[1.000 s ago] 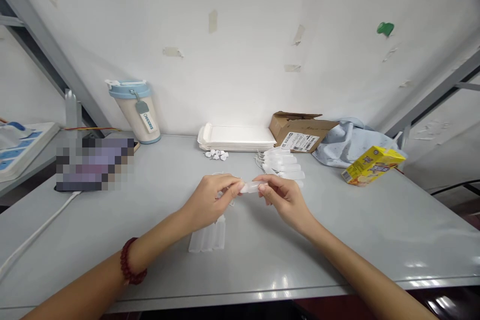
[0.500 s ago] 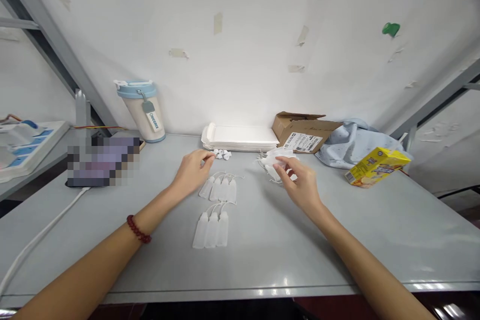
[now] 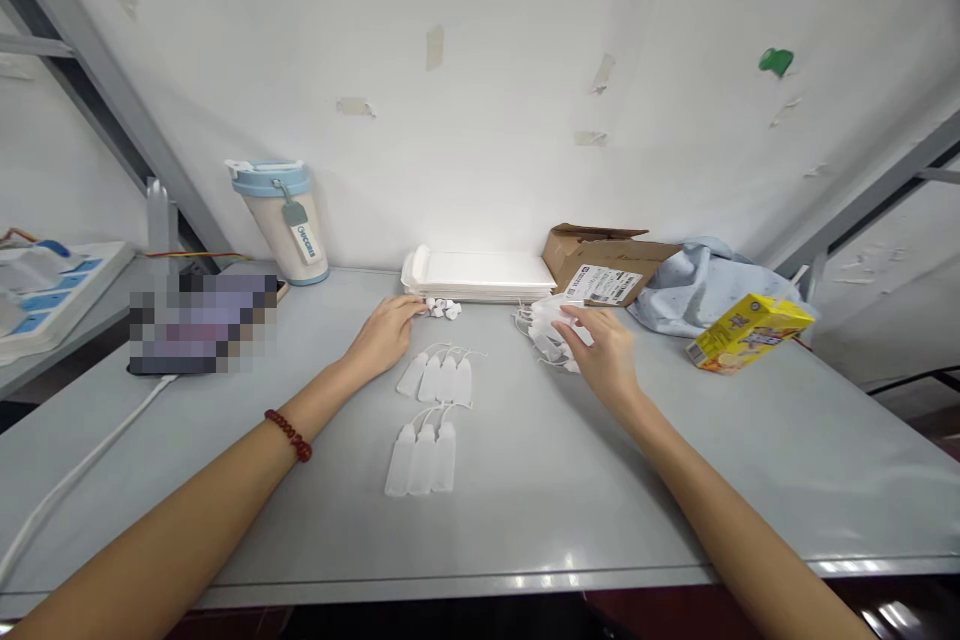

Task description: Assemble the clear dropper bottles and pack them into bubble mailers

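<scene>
My left hand [image 3: 386,332] reaches to a little cluster of small white pieces [image 3: 444,308], its fingers stretched out and touching or nearly touching the left side. My right hand [image 3: 600,348] pinches a translucent white bottle-shaped piece between thumb and forefinger, over a pile [image 3: 551,330] of similar pieces with thin tails. The fingers partly hide this pile. Between my forearms, two groups of these translucent pieces lie on the table: an upper row [image 3: 442,378] and a lower row of three [image 3: 421,460], their thin curved tails pointing away from me.
A stack of white flat boxes [image 3: 487,275] stands against the wall beside an opened cardboard box [image 3: 600,270]. Right of them are a light blue cloth [image 3: 697,285] and a yellow carton [image 3: 750,335]. A tumbler [image 3: 289,230], a blurred phone [image 3: 202,325] and its white cable [image 3: 90,470] lie left.
My left hand has stretched its fingers from a pinch and shifted slightly left beside the small white pieces. My right hand stays at the pile, with the pieces there shifted a little.
</scene>
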Motion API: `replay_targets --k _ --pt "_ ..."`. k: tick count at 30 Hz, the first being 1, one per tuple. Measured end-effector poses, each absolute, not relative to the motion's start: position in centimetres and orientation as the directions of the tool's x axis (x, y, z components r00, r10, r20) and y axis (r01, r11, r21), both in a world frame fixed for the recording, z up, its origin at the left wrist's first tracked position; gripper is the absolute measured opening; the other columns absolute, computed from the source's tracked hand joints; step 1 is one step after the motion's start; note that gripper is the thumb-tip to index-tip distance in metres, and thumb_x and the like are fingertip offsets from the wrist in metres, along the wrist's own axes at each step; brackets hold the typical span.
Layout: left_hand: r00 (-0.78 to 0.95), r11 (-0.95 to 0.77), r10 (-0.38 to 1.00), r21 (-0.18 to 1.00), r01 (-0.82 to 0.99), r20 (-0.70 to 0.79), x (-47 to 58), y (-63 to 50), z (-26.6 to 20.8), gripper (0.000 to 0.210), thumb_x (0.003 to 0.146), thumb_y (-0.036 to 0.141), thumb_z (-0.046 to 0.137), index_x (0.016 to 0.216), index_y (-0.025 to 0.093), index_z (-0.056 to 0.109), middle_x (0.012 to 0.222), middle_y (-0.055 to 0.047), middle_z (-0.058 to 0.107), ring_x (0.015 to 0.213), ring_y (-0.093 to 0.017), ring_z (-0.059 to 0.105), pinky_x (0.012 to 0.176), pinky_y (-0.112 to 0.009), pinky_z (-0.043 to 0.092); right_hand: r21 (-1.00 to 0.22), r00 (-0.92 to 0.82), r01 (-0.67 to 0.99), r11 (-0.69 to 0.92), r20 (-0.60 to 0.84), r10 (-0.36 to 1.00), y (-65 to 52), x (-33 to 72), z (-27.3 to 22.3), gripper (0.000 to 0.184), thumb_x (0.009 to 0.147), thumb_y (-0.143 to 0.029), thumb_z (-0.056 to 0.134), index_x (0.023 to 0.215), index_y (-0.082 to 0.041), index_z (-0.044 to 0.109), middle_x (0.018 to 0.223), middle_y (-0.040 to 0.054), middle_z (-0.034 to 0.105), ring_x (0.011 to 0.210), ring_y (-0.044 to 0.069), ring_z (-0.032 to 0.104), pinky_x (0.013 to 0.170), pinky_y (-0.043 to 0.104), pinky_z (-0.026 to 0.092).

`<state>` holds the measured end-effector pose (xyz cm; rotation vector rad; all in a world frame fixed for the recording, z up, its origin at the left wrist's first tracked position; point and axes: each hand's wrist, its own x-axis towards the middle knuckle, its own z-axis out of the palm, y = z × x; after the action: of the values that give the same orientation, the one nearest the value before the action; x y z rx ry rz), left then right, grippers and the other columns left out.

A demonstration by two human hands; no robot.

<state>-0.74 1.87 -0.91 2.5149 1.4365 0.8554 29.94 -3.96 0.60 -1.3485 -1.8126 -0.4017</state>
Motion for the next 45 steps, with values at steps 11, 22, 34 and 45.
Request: replay_targets --k 11,22,34,45 --pt "0.363 -0.505 0.849 0.387 0.772 0.384 -0.8 1.5 -0.4 0.030 0.083 0.017 0.039 0.099 0.016 0.065 0.101 -0.008 0.062 0.092 -0.022 0.058 0.084 -0.036 0.046 -0.178 -0.159 0.901 0.395 0.712 0.684 -5.0 28.9 1.4 0.023 0.084 -0.038 0.053 0.083 -0.017 0.063 0.073 0.0050 0.066 0.074 0.021 0.057 0.066 0.031 0.038" --pt "0.395 -0.516 0.850 0.394 0.761 0.349 -0.7 1.3 -0.3 0.028 0.084 0.023 0.042 0.098 0.018 0.065 0.099 -0.008 0.062 0.090 -0.022 0.058 0.081 -0.035 0.045 0.034 -0.241 0.968 0.248 0.400 0.884 -6.3 27.7 2.4 0.009 0.080 -0.026 0.057 0.078 -0.017 0.057 0.079 0.0056 0.067 0.077 0.021 0.055 0.070 0.032 0.028" --pt "0.273 -0.455 0.871 0.461 0.762 0.408 0.2 0.0 1.0 0.020 0.080 0.034 0.053 0.086 0.017 0.063 0.081 -0.005 0.063 0.074 -0.019 0.057 0.069 -0.031 0.044 0.225 -0.239 0.957 0.182 0.255 0.937 -7.8 26.2 2.3 0.013 0.077 -0.022 0.057 0.087 -0.013 0.055 0.088 0.0113 0.059 0.083 0.026 0.051 0.067 0.033 0.030" --pt "0.148 -0.456 0.875 0.682 0.572 0.462 2.1 -2.4 2.5 0.024 0.080 0.039 0.055 0.085 0.018 0.064 0.084 -0.003 0.065 0.072 -0.015 0.056 0.061 -0.024 0.044 -0.129 -0.639 0.716 0.687 0.278 0.718 -10.3 22.2 2.5 0.032 0.092 -0.021 0.034 0.121 -0.019 0.047 0.093 0.0079 0.055 0.083 0.019 0.047 0.075 0.033 0.034"
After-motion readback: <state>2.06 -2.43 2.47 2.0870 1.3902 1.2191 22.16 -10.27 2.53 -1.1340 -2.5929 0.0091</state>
